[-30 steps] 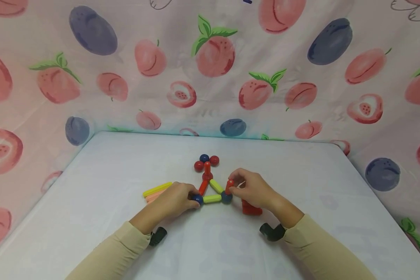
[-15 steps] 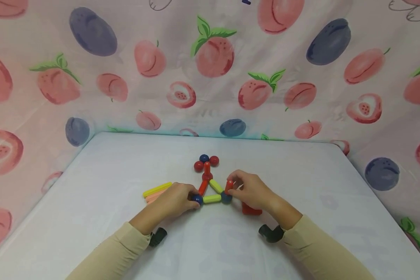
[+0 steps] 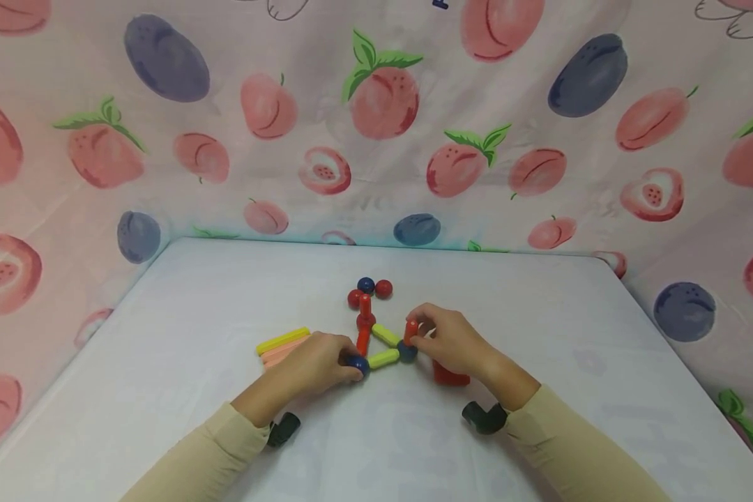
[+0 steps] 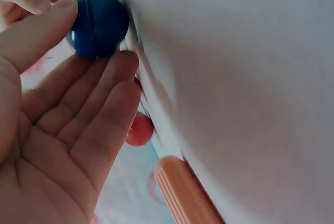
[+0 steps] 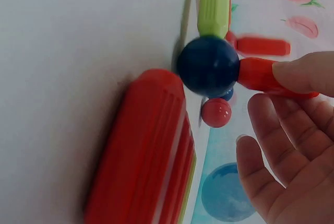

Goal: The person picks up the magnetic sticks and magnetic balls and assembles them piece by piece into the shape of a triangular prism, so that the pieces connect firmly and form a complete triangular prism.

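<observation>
A triangle of rods and balls lies on the white table. My left hand (image 3: 320, 362) pinches the blue ball (image 3: 359, 365) at its near left corner, between thumb and fingers in the left wrist view. At the right corner sits a dark blue ball (image 3: 406, 351) with a red rod (image 3: 411, 330) standing up from it; my right hand (image 3: 448, 338) pinches that rod. The far corner is a red ball (image 3: 366, 321) bearing another upright red rod (image 3: 365, 305). One side is a red rod (image 3: 363, 341); yellow-green rods (image 3: 384, 358) form the other two.
Two loose red balls (image 3: 383, 288) and a blue ball (image 3: 366, 285) lie just beyond the triangle. Yellow and orange rods (image 3: 282, 340) lie beside my left hand. Red rods (image 5: 141, 151) lie under and beside my right hand. A fruit-print cloth (image 3: 326, 104) hangs behind the table.
The triangle has turned a little: its left corner has come nearer and rightward with my left hand, and the far red ball has shifted left. My right hand has hardly moved.
</observation>
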A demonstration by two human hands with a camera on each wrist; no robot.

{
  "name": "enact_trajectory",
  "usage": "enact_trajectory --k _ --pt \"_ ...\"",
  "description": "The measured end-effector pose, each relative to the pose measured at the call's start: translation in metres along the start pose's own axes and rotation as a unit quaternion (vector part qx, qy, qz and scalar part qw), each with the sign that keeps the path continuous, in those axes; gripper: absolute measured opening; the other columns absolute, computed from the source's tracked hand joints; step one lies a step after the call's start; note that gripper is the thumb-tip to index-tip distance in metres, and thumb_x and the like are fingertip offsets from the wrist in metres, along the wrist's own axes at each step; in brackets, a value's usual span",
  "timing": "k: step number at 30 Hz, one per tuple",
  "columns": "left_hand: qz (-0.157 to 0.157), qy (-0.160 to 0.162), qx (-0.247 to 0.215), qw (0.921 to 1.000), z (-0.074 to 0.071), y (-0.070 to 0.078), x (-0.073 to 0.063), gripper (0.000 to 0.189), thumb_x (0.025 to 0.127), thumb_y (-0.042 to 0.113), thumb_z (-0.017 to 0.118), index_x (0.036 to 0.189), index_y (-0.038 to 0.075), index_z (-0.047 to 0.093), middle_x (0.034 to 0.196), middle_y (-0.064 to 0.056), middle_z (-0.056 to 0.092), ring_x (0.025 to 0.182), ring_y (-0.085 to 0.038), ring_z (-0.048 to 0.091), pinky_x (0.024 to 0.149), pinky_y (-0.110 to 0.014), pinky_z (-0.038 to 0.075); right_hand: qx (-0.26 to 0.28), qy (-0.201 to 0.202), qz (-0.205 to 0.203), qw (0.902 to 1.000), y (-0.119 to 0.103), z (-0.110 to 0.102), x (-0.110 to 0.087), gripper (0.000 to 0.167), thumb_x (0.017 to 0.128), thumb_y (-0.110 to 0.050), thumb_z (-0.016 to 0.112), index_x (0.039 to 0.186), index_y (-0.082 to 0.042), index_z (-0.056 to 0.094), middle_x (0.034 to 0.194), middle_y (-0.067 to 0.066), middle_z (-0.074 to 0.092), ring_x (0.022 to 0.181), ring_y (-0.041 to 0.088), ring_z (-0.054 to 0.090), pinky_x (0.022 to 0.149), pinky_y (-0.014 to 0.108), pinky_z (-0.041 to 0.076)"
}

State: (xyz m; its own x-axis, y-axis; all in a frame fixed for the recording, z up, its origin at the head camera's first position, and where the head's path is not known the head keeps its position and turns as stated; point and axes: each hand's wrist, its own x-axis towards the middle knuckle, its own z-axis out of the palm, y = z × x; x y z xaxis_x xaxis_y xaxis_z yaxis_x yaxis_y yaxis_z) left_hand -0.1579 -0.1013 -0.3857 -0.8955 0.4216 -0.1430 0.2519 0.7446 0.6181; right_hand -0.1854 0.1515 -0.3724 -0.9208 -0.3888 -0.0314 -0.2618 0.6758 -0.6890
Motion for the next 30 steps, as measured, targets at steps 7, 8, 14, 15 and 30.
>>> enact_trajectory --k 7,8,14,15,30 --pt "0.010 0.019 -0.025 0.9995 -0.008 0.000 -0.002 0.019 0.088 0.019 0.079 0.103 0.009 0.074 0.087 0.006 0.067 0.081 -0.011 0.060 0.075 -0.029 0.053 0.001 0.010 -0.001 0.9999 0.000 0.001 0.002 0.035 0.093 -0.009 0.070 0.127 -0.006 0.060 0.105 0.001 0.067 0.094 0.019 0.063 0.083 0.037 0.056" --pt "0.004 0.037 -0.028 0.9989 -0.011 -0.001 -0.001 0.022 0.088 0.019 0.079 0.105 0.008 0.072 0.090 0.004 0.067 0.084 -0.013 0.061 0.077 -0.030 0.054 0.001 0.011 -0.002 0.9999 0.000 0.001 0.002 0.035 0.093 -0.009 0.069 0.127 -0.006 0.061 0.105 0.001 0.067 0.094 0.019 0.063 0.083 0.037 0.056" --pt "0.000 0.098 -0.039 0.9944 -0.030 0.002 0.018 0.050 0.090 0.017 0.077 0.134 0.002 0.058 0.124 -0.011 0.065 0.113 -0.027 0.061 0.096 -0.043 0.051 0.001 0.014 0.000 0.9999 0.000 0.002 0.002 0.035 0.093 -0.009 0.069 0.126 -0.005 0.061 0.106 0.002 0.067 0.095 0.020 0.063 0.084 0.038 0.056" --pt "0.003 0.093 -0.044 0.9947 -0.032 0.003 0.022 0.052 0.091 0.017 0.076 0.136 0.003 0.057 0.126 -0.011 0.064 0.117 -0.027 0.060 0.098 -0.043 0.050 0.000 0.015 0.003 0.9999 0.000 0.002 0.002 0.035 0.093 -0.010 0.069 0.127 -0.006 0.061 0.106 0.001 0.067 0.095 0.020 0.063 0.083 0.038 0.056" --pt "0.006 0.062 -0.046 0.9970 -0.037 0.008 0.044 0.029 0.093 0.007 0.071 0.121 0.003 0.066 0.103 -0.003 0.068 0.096 -0.019 0.061 0.086 -0.031 0.054 -0.023 0.036 0.027 0.9987 -0.003 0.003 0.007 0.036 0.092 -0.014 0.072 0.126 -0.008 0.061 0.105 0.001 0.067 0.097 0.019 0.063 0.084 0.038 0.056"
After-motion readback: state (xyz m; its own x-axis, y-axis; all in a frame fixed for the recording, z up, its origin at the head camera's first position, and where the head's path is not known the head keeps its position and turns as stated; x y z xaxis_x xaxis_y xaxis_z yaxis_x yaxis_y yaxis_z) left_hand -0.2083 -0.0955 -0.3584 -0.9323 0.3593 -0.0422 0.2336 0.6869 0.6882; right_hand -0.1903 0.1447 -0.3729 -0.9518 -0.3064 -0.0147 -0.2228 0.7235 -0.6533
